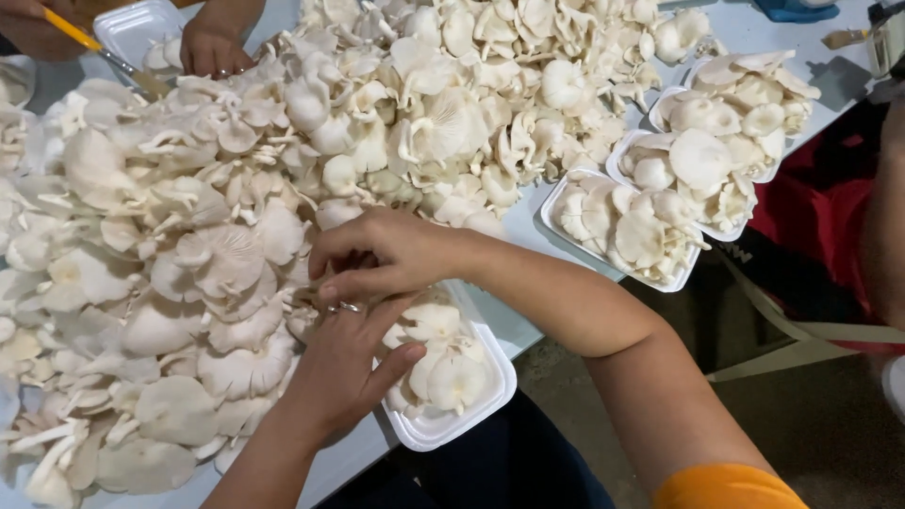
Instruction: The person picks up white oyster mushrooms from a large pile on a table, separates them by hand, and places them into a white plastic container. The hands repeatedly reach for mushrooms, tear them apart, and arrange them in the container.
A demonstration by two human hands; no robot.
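A heap of pale, fan-capped oyster mushrooms fills the left. The ringed left hand, fingers loosely spread, and the right hand, pinching a mushroom, meet over a white rectangular foam tray of mushrooms, its long axis running from ten toward four o'clock. Three filled foam trays lie toward two o'clock.

There is only one view, from a camera on the person's head. It looks steeply down and slightly forward at the tabletop, from close, about arm's reach. The near edge crosses the frame diagonally, and the floor shows at the lower right, perhaps somewhat dim.
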